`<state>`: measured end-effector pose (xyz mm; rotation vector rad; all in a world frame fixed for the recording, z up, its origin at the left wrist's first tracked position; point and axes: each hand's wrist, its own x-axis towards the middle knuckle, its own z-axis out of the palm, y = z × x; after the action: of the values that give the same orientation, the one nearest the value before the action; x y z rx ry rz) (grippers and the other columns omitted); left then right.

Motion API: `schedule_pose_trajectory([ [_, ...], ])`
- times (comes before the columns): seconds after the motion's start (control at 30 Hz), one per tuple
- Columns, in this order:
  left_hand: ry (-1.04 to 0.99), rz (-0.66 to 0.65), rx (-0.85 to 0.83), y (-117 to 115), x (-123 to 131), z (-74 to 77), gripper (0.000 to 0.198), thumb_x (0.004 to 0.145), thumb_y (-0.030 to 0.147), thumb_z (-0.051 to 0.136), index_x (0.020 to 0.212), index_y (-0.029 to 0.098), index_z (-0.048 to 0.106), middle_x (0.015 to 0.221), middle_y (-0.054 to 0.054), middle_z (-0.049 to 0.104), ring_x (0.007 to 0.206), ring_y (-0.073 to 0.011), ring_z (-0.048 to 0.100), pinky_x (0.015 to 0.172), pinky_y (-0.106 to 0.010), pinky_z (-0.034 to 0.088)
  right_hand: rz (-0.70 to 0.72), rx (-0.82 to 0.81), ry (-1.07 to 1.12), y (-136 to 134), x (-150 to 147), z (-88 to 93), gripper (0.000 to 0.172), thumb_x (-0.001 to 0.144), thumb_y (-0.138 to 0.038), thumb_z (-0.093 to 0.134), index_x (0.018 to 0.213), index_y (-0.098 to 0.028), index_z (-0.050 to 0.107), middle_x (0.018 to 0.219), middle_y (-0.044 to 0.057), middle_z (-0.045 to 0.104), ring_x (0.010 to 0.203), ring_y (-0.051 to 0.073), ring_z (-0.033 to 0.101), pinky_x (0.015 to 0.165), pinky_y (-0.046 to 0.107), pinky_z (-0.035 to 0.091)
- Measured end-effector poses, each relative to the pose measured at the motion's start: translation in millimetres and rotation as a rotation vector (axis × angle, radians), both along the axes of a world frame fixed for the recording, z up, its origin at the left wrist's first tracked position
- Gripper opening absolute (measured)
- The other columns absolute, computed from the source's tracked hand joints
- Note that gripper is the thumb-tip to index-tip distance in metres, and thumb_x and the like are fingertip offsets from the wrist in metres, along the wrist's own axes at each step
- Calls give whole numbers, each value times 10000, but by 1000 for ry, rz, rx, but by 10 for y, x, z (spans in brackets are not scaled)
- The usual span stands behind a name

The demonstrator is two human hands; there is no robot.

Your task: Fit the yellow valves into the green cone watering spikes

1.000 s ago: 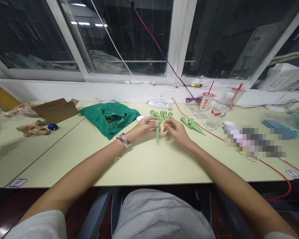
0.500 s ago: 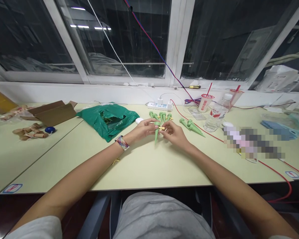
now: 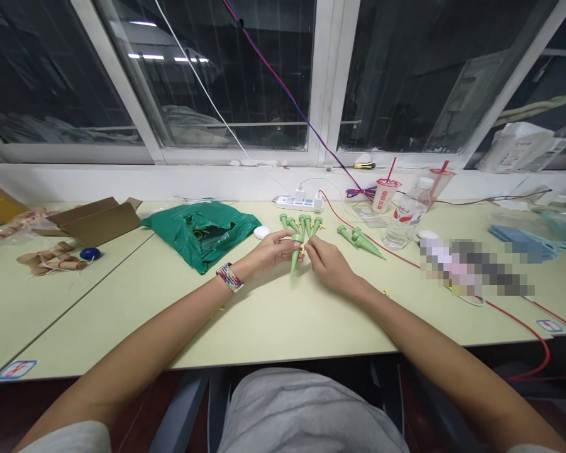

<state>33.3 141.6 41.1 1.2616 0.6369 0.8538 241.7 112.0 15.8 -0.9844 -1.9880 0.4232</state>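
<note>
We hold a green plastic spike (image 3: pixel 295 253) between our two hands, over the worktop (image 3: pixel 268 330), with its point aimed back toward us and tilted slightly. Our left hand (image 3: pixel 270 250) is curled, its thumb and fingers pinching the spike's wide upper end. Our right hand (image 3: pixel 329 264) pinches with its fingertips at a small yellow fitting (image 3: pixel 302 249) right against the spike; at this size we cannot tell whether the two are joined.

We judge the spike light and stiff, with a smooth skin that might slip, so the wide end looks the surer place to take hold, rather than the narrow point. The yellow fitting looks tiny and easy to drop, so fingertips suit it best.

Just ahead of our hands stands a cluster of similar spikes (image 3: pixel 299 223), and a second group (image 3: pixel 360 243) lies to the right, near a red wire (image 3: pixel 396 253). To the left are a crumpled green bag (image 3: pixel 200 229) and, further off, an open cardboard box (image 3: pixel 94 220).
</note>
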Motion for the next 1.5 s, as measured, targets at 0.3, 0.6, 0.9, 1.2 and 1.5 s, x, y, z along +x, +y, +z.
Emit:
schedule_pose_trajectory([
  [0.3,304,314,741,-207,98,-1,288,823,248,800,1087,226,685,1056,-60,692,971,-197,661,897,-322,536,178,-598,365,88,-124,-30,538,990,-721,377,723,-255,390,546,-50,413,473,161,511,522,290,438],
  [0.6,147,44,261,-77,52,-21,442,831,363,828,1174,203,601,828,-22,686,843,-223,740,837,-360,567,31,-9,4,-60,-32,5,362,1064,-478,379,809,-242,476,783,35,636,684,189,558,651,297,386],
  [0.9,340,315,850,-261,98,-8,361,857,248,751,1195,236,623,1010,-61,696,944,-208,682,905,-364,554,208,-555,305,-7,-89,75,464,1042,-586,346,722,-250,367,542,-46,412,468,144,433,535,279,356],
  [1.2,108,113,190,-228,153,58,478,783,328,853,1121,199,539,853,-22,717,828,-199,748,826,-335,590,-38,127,-128,-24,2,-3,321,1079,-373,337,846,-215,491,791,38,631,666,158,519,641,289,308],
  [1.5,568,392,1303,-243,86,-29,290,901,91,583,1166,209,588,1031,-77,686,928,-194,677,813,-324,564,305,-745,600,0,-160,56,555,927,-709,545,699,-262,307,543,-102,214,439,96,232,460,259,205],
])
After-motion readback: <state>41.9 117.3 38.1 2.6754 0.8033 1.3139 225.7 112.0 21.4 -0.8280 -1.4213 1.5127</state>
